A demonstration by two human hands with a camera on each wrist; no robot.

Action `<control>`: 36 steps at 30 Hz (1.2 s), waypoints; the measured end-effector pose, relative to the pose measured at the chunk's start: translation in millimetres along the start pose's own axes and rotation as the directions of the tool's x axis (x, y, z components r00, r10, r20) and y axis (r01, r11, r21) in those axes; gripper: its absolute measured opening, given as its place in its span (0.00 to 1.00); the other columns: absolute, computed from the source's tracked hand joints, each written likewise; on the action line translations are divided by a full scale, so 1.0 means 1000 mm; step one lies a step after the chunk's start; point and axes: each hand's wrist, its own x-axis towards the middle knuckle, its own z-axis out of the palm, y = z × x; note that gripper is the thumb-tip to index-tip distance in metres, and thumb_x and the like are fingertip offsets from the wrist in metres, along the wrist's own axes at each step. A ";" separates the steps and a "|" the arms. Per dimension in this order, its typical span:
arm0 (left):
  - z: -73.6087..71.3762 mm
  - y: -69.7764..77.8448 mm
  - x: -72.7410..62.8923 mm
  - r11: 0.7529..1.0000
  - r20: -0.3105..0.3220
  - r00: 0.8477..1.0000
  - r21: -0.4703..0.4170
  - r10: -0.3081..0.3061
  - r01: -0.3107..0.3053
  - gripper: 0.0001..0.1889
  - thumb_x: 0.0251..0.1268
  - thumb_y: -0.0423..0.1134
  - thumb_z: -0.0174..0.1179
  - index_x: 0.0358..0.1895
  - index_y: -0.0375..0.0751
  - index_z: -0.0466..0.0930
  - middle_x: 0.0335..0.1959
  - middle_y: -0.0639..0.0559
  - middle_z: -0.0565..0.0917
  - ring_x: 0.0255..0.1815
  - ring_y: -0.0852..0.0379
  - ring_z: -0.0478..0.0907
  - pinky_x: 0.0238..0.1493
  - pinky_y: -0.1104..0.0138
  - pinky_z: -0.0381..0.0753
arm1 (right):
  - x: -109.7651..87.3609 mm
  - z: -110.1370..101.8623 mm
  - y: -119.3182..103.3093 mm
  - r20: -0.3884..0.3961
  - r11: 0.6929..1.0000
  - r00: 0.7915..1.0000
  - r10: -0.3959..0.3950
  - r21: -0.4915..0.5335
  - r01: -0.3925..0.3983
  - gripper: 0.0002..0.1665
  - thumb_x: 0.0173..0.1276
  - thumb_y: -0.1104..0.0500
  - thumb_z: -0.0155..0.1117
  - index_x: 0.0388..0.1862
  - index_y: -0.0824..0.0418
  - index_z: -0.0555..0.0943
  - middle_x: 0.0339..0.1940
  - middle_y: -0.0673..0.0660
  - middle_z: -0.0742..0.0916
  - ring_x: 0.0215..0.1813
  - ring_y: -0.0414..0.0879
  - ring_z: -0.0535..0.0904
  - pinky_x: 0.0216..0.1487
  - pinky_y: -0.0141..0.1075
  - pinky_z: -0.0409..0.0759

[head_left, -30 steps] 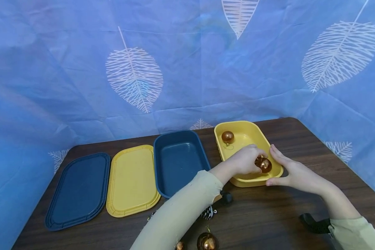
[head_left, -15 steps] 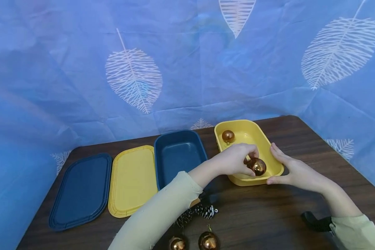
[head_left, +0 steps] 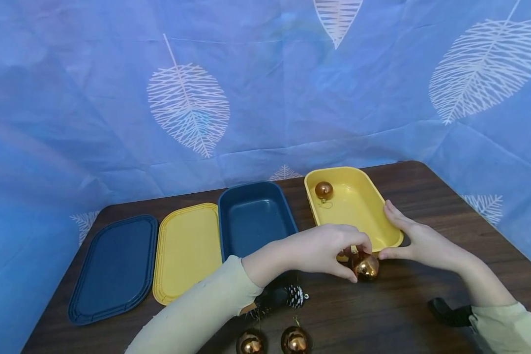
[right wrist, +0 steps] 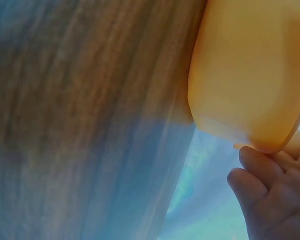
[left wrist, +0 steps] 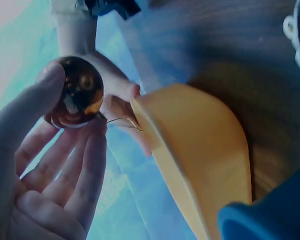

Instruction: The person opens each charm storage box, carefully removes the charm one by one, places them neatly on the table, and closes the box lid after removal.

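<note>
My left hand (head_left: 323, 248) pinches a shiny copper Christmas bauble (head_left: 365, 267) between thumb and fingers, over the near edge of a yellow container (head_left: 366, 211). In the left wrist view the bauble (left wrist: 80, 92) has a thin gold hanging loop pointing at the container's rim. My right hand (head_left: 425, 246) holds the container's near right corner, thumb on the near end and fingers along the right side. The right wrist view shows its fingertips (right wrist: 260, 170) at the container's rim (right wrist: 277, 150). Another copper bauble (head_left: 324, 191) lies in the container's far left corner.
Left of the yellow container stands a blue container (head_left: 256, 216), then a yellow lid (head_left: 188, 250) and a blue lid (head_left: 115, 268) lying flat. Near the front are two more copper baubles (head_left: 295, 340) and a frosted pinecone (head_left: 296, 296), partly behind my left forearm.
My left hand has lifted the bauble out of the yellow container and brought it toward me past the near edge. The right hand has stayed at the container's corner.
</note>
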 end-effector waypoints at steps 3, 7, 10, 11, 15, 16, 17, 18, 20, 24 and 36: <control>0.005 0.007 -0.003 1.000 0.068 0.997 -0.001 0.024 -0.024 0.23 0.55 0.47 0.70 0.51 0.46 0.73 0.44 0.62 0.74 0.41 0.70 0.69 0.43 0.84 0.66 | 0.000 0.000 0.000 0.001 1.000 1.000 0.000 0.000 0.000 0.64 0.58 0.40 0.70 0.76 0.66 0.43 0.78 0.60 0.44 0.69 0.73 0.53 0.56 0.66 0.62; 0.015 0.011 -0.005 0.998 0.135 0.990 -0.040 0.050 -0.045 0.21 0.55 0.46 0.70 0.50 0.46 0.74 0.43 0.62 0.74 0.40 0.69 0.70 0.41 0.85 0.66 | 0.000 0.000 0.001 0.002 1.000 1.000 -0.005 0.002 0.005 0.63 0.58 0.41 0.70 0.77 0.65 0.42 0.77 0.60 0.44 0.69 0.73 0.53 0.56 0.66 0.62; 0.022 0.010 -0.005 0.993 0.187 0.980 -0.105 0.068 -0.049 0.20 0.55 0.42 0.71 0.47 0.45 0.73 0.40 0.59 0.74 0.37 0.68 0.69 0.37 0.84 0.66 | 0.000 0.001 0.001 0.002 1.000 1.000 -0.008 0.002 0.008 0.63 0.58 0.42 0.70 0.76 0.66 0.43 0.77 0.61 0.45 0.69 0.73 0.53 0.57 0.65 0.62; 0.024 0.010 -0.005 0.991 0.206 0.976 -0.126 0.073 -0.048 0.19 0.54 0.41 0.71 0.46 0.44 0.73 0.39 0.59 0.73 0.36 0.68 0.69 0.37 0.84 0.66 | 0.000 0.001 0.001 0.000 1.000 1.000 -0.010 0.000 0.010 0.63 0.57 0.42 0.71 0.76 0.66 0.43 0.77 0.61 0.45 0.69 0.73 0.53 0.57 0.65 0.62; 0.032 0.008 -0.005 0.983 0.281 0.957 -0.180 0.078 -0.027 0.20 0.53 0.38 0.72 0.45 0.44 0.71 0.38 0.57 0.71 0.34 0.67 0.69 0.35 0.84 0.67 | 0.000 0.000 0.001 -0.001 1.000 1.000 -0.010 0.000 0.010 0.64 0.57 0.42 0.71 0.77 0.65 0.43 0.78 0.60 0.45 0.69 0.73 0.52 0.57 0.65 0.61; 0.034 0.008 -0.005 0.983 0.292 0.953 -0.184 0.080 -0.026 0.20 0.53 0.38 0.72 0.45 0.44 0.70 0.38 0.57 0.71 0.34 0.67 0.69 0.35 0.83 0.67 | 0.001 0.000 0.001 -0.001 1.000 1.000 -0.011 -0.001 0.011 0.64 0.57 0.42 0.71 0.77 0.65 0.43 0.78 0.59 0.45 0.70 0.72 0.52 0.57 0.65 0.61; 0.036 0.008 -0.005 0.983 0.303 0.950 -0.179 0.080 -0.026 0.21 0.52 0.37 0.72 0.45 0.44 0.70 0.38 0.57 0.71 0.34 0.68 0.69 0.35 0.83 0.67 | 0.001 0.000 0.001 0.000 1.000 1.000 -0.011 0.000 0.011 0.64 0.57 0.42 0.71 0.77 0.65 0.43 0.78 0.59 0.44 0.70 0.72 0.52 0.57 0.65 0.61; 0.037 0.007 -0.005 0.985 0.315 0.946 -0.174 0.075 -0.021 0.22 0.51 0.37 0.73 0.44 0.45 0.70 0.38 0.58 0.71 0.34 0.68 0.68 0.35 0.83 0.67 | 0.001 0.000 0.001 0.002 1.000 1.000 -0.010 0.000 0.010 0.64 0.57 0.42 0.71 0.77 0.65 0.42 0.78 0.59 0.44 0.70 0.72 0.52 0.57 0.65 0.61; 0.039 0.007 -0.005 0.986 0.334 0.940 -0.164 0.068 -0.013 0.23 0.48 0.36 0.74 0.44 0.45 0.70 0.38 0.58 0.71 0.33 0.68 0.68 0.34 0.83 0.66 | 0.001 0.000 0.001 0.004 1.000 1.000 -0.009 0.002 0.009 0.64 0.57 0.42 0.71 0.77 0.64 0.42 0.78 0.59 0.44 0.70 0.72 0.52 0.58 0.65 0.61; 0.043 0.007 -0.005 0.989 0.376 0.926 -0.149 0.044 0.013 0.24 0.45 0.35 0.75 0.43 0.46 0.69 0.36 0.58 0.70 0.32 0.67 0.67 0.33 0.82 0.66 | 0.001 -0.001 0.001 0.005 1.000 1.000 -0.003 0.000 0.003 0.64 0.57 0.42 0.71 0.77 0.64 0.43 0.78 0.58 0.44 0.70 0.72 0.51 0.58 0.65 0.60; 0.051 0.005 -0.008 0.988 0.412 0.910 -0.156 0.054 0.012 0.27 0.46 0.34 0.75 0.52 0.45 0.75 0.40 0.59 0.71 0.36 0.70 0.69 0.38 0.84 0.67 | 0.000 -0.001 0.000 0.008 1.000 1.000 -0.001 0.002 0.001 0.64 0.57 0.42 0.71 0.77 0.64 0.42 0.78 0.58 0.44 0.70 0.72 0.51 0.58 0.66 0.60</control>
